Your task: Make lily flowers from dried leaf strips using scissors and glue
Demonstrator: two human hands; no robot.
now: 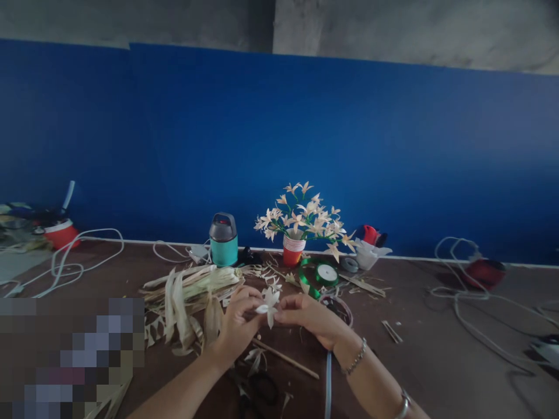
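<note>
Left hand and right hand over the bench, fingers of both pinching a white flower, husks just left!

No legible text, label, number or sign anywhere.

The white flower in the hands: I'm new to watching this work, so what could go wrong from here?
The white flower might crease if the left hand and right hand pinch too hard. If dropped, it could get lost among the pale strips nearby. Brushing the dark scissors might cause a nick.
</note>
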